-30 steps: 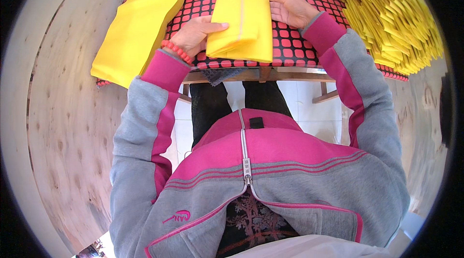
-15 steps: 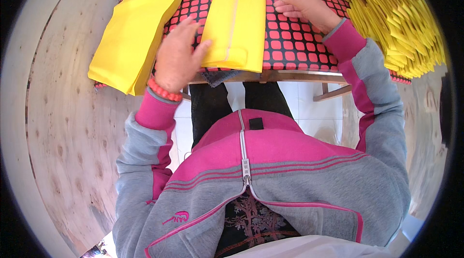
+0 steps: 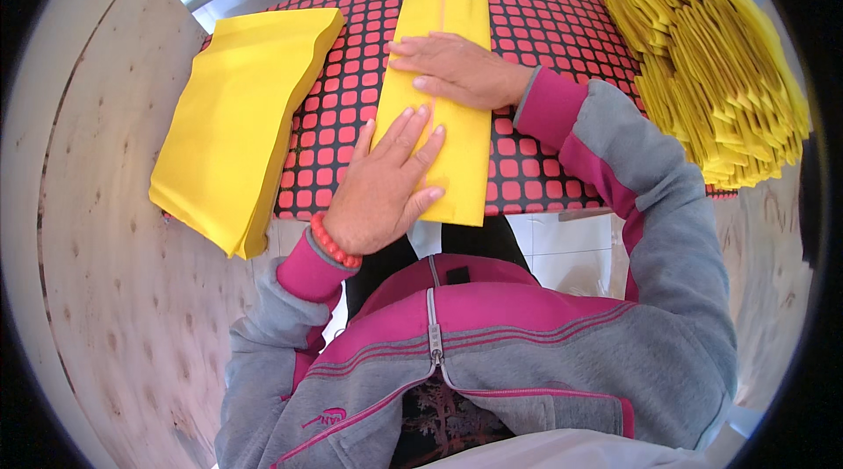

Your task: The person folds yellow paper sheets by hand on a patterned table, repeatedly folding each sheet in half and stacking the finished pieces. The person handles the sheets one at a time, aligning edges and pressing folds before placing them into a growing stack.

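Note:
A long folded strip of yellow material [image 3: 461,166], with a lengthwise seam along its middle, lies on the red-and-black patterned table cover [image 3: 544,47]. Flat on its lower left part rests my left hand [image 3: 386,175], fingers spread, a red bead bracelet at the wrist. Higher up, my right hand [image 3: 461,69] lies across the strip with its fingers stretched out to the left. Neither hand grips anything. Part of the strip is covered by both hands, and its near end reaches slightly past the table's front edge.
To the left lies a thick stack of flat yellow sheets [image 3: 241,109], its near corner over the table edge. On the right rises a big heap of folded yellow pieces [image 3: 716,74]. A plywood board [image 3: 123,205] stands along the left side.
Both hands have come down onto the yellow strip, the right one moving left from beside it. The view has shifted, so the strip's far end now shows.

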A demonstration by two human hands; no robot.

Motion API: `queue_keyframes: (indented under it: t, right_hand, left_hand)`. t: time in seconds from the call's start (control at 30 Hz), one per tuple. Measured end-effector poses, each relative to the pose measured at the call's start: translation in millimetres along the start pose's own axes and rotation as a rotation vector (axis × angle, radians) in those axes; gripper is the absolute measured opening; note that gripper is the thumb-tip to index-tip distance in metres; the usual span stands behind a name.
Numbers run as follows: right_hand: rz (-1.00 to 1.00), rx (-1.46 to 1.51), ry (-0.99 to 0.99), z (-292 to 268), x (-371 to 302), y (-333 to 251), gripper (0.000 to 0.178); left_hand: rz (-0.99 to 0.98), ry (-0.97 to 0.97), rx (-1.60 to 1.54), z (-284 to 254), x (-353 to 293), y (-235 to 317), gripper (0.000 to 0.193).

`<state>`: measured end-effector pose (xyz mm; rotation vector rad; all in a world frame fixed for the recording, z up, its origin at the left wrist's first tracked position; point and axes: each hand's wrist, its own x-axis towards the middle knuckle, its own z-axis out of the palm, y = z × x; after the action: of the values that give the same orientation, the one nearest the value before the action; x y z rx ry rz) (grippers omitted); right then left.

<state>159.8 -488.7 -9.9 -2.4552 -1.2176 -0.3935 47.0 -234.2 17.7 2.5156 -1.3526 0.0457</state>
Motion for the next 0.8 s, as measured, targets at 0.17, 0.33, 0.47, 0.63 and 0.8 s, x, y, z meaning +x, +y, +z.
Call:
queue_keyframes:
  t: [0.17,0.33,0.47,0.63,0.8]
  right_hand:
    - [0.075,-0.047,-0.033,-8.2,7.5,45.9,0.050]
    - [0.108,-0.114,0.010,-5.4,22.5,102.5,0.051]
    - [0.118,-0.241,0.101,-1.3,25.6,133.4,0.055]
    - [0.432,0.644,-0.217,16.7,43.2,164.1,0.053]
    - [0.192,-0.110,0.125,6.5,29.6,180.0,0.055]
  left_hand:
    - [0.022,-0.027,-0.021,-5.9,-1.3,-0.4,0.076]
    - [0.044,-0.069,-0.012,-8.3,0.9,-3.9,0.086]
    - [0.044,-0.048,-0.024,-10.9,-0.2,-1.4,0.087]
    - [-0.001,0.005,0.003,-4.5,-17.7,4.1,0.085]
    - [-0.011,0.143,-0.120,7.5,-47.1,-2.6,0.081]
